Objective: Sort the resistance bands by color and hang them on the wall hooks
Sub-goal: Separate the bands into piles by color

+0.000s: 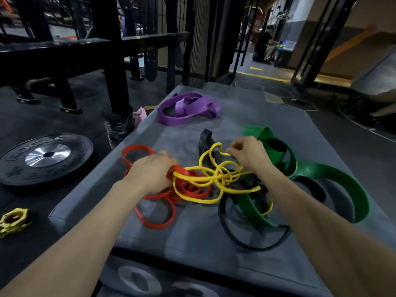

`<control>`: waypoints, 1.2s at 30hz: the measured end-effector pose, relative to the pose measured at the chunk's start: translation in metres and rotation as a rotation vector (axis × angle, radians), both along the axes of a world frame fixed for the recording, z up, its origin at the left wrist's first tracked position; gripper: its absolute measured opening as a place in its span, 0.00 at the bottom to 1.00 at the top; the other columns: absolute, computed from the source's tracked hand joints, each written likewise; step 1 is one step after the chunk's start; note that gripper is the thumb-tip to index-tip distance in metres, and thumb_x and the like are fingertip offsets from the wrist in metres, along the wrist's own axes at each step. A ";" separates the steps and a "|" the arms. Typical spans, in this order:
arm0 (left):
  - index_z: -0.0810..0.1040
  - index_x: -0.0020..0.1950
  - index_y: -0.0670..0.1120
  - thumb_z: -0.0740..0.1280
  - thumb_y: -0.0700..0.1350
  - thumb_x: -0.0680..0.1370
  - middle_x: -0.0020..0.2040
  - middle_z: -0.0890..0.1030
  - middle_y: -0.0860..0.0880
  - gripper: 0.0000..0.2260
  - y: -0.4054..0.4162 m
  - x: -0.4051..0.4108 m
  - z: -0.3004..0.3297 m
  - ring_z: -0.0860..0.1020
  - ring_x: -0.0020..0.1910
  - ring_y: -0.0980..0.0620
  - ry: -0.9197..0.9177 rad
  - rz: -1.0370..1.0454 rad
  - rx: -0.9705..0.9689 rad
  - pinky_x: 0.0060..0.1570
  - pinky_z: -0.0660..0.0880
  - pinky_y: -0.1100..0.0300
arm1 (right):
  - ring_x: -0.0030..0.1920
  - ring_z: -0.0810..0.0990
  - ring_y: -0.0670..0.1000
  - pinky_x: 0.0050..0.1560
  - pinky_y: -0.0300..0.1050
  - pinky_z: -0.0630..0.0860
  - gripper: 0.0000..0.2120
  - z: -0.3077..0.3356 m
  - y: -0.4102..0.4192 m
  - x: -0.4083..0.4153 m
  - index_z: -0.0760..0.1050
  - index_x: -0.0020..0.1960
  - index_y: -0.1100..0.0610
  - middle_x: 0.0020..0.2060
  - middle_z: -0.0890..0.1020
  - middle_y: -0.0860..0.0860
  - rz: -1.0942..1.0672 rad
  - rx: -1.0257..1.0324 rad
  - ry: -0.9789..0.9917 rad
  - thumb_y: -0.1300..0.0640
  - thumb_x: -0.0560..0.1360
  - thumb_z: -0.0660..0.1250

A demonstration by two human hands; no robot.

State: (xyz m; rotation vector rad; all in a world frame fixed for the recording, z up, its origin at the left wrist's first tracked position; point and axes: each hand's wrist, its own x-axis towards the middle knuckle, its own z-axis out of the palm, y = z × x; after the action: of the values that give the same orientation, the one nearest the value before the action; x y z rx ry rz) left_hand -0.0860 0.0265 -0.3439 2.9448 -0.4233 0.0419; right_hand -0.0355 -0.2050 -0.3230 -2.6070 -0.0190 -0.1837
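Mid-mat tangle: left hand (152,173) grips the red bands (159,197), right hand (248,154) pinches a yellow band (211,179). They're light, floppy, snaggy rubber, so I'd grab single loops and pull slowly.

Near the top centre of the grey padded table (246,116), the purple bands (188,109) are showing a plain violet. At centre, the thin yellow bands (214,179) are looping bright lemon over the orange-red bands (162,196) lying left of centre. The wide green bands (334,176) are showing a solid deep green at right, with black bands (252,243) running dark beneath them. At the left edge, the weight plate (46,156) is showing black with a silver hub, and the collar (14,221) at lower left is showing yellow.
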 end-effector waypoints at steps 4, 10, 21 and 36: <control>0.74 0.51 0.48 0.65 0.45 0.72 0.52 0.72 0.47 0.08 0.005 0.005 -0.005 0.74 0.56 0.45 0.070 -0.021 -0.048 0.54 0.73 0.50 | 0.57 0.76 0.61 0.52 0.49 0.73 0.25 -0.019 0.001 0.022 0.74 0.56 0.62 0.54 0.79 0.61 0.040 -0.233 0.230 0.44 0.70 0.71; 0.69 0.42 0.49 0.63 0.40 0.73 0.47 0.69 0.47 0.04 0.009 0.007 -0.003 0.74 0.54 0.42 0.090 -0.007 -0.151 0.56 0.71 0.47 | 0.64 0.72 0.60 0.59 0.51 0.71 0.38 -0.026 0.003 0.026 0.64 0.66 0.62 0.61 0.74 0.58 0.018 -0.328 0.405 0.42 0.66 0.73; 0.66 0.38 0.47 0.65 0.43 0.76 0.47 0.79 0.38 0.09 -0.006 -0.005 0.021 0.76 0.50 0.38 -0.096 0.141 -0.401 0.45 0.69 0.52 | 0.41 0.77 0.58 0.41 0.42 0.67 0.09 0.000 -0.021 -0.006 0.77 0.39 0.62 0.37 0.78 0.59 -0.147 0.086 0.050 0.57 0.75 0.64; 0.72 0.43 0.48 0.65 0.42 0.77 0.32 0.71 0.51 0.04 -0.052 -0.029 0.067 0.70 0.36 0.49 -0.131 -0.012 -0.836 0.42 0.67 0.55 | 0.44 0.75 0.60 0.43 0.52 0.72 0.09 0.132 -0.077 -0.073 0.70 0.48 0.62 0.43 0.78 0.59 -0.084 0.253 -0.602 0.59 0.81 0.54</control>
State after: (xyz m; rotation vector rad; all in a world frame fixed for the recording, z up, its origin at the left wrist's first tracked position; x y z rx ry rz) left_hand -0.1147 -0.0251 -0.2770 2.1197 -0.3306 0.3258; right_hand -0.1089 -0.2822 -0.1911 -2.2123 -0.0917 -0.9290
